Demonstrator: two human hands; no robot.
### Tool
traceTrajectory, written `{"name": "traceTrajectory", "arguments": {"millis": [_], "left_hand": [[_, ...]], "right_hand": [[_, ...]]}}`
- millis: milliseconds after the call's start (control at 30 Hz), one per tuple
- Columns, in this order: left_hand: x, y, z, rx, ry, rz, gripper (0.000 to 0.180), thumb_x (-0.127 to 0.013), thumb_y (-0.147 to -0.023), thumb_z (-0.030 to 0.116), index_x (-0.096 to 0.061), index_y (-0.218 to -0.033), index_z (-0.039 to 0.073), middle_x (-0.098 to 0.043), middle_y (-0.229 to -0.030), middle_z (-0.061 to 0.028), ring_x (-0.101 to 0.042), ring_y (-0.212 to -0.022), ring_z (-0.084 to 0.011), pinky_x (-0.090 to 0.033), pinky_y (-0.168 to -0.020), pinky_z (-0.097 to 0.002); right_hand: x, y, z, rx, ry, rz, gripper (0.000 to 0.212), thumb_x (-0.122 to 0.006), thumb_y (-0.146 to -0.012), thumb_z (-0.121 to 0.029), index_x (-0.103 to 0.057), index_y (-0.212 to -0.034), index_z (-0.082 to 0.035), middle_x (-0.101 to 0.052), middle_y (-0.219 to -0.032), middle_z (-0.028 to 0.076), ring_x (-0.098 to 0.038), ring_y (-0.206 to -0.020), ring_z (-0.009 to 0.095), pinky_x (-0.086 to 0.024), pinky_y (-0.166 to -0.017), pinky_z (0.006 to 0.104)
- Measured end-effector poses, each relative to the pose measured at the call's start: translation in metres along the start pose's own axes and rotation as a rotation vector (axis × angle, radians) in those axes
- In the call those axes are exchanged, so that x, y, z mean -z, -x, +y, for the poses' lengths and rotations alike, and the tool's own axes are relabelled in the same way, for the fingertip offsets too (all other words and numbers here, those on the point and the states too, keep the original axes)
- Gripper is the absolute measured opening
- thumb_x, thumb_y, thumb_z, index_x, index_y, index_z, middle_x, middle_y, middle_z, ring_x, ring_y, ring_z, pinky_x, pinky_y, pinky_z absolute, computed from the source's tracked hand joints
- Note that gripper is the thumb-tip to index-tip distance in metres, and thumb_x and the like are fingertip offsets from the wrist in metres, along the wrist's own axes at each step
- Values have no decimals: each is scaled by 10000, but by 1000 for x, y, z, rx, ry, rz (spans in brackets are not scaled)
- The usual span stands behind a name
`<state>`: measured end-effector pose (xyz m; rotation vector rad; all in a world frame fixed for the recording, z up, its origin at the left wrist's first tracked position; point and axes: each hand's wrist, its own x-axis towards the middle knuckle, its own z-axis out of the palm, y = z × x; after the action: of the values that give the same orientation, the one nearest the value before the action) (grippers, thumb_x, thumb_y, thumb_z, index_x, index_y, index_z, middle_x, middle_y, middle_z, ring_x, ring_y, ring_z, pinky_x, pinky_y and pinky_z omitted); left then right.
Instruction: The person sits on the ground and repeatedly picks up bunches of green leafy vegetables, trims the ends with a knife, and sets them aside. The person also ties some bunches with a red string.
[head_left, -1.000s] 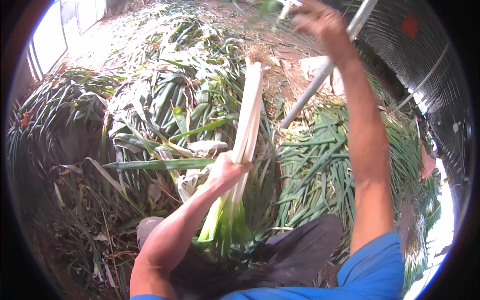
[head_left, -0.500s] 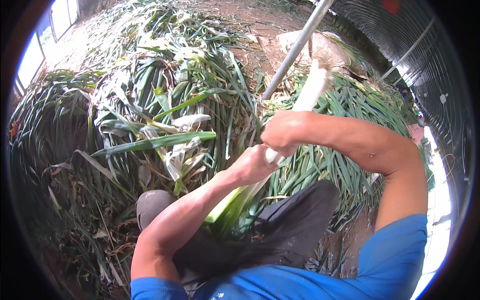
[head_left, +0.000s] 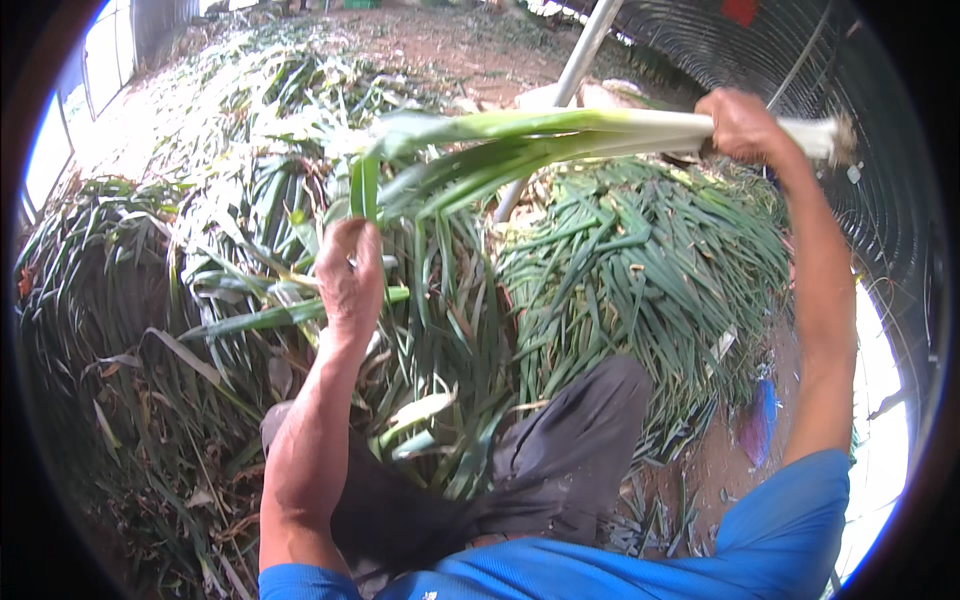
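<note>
My right hand (head_left: 742, 125), raised at the upper right, is closed round the white shaft of a long green onion (head_left: 560, 135). The onion lies almost level, its root end pointing right and its green leaves spreading left. Over the pile at the left, my left hand (head_left: 352, 265) has its fingers pinched together on a green onion leaf (head_left: 366, 188). That leaf stands up from the fingertips to the leaf ends of the held onion; whether it is still joined there is blurred.
A large heap of green onions (head_left: 640, 260) lies ahead on the right. Leaves and stalks (head_left: 110, 270) cover the ground at the left. A metal pole (head_left: 585, 55) slants up behind the onion. Loose leaves (head_left: 425, 410) lie by my legs, and a blue and purple item (head_left: 760, 422) is at the right.
The hands were together on the white shaft; now they are far apart. My right hand has swung the onion up and right, turning it level, and my left hand has moved left onto a leaf.
</note>
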<state>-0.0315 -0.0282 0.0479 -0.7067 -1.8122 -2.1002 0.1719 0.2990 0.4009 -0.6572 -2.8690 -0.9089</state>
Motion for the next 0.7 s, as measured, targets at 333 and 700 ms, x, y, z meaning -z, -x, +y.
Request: {"name": "traceTrajectory", "arguments": {"millis": [333, 700], "left_hand": [[-24, 18, -31, 101, -306, -453, 209, -695, -903, 139, -688, -1068, 11, -742, -900, -133, -721, -824, -190, -558, -737, -328], [-17, -26, -120, 119, -515, -521, 341, -539, -906, 196, -702, -1116, -17, -706, -925, -136, -615, -778, -205, -497, -736, -366]], "right_hand": [[-131, 103, -45, -422, -474, -43, 383, -832, -683, -285, -759, -1019, -117, -751, -939, 144, -720, -880, 329, -541, -793, 432], [-221, 320, 6, -939, -447, 10, 276, -746, -738, -303, -730, -940, -116, -734, -938, 173, -704, -936, 378, -537, -838, 489]]}}
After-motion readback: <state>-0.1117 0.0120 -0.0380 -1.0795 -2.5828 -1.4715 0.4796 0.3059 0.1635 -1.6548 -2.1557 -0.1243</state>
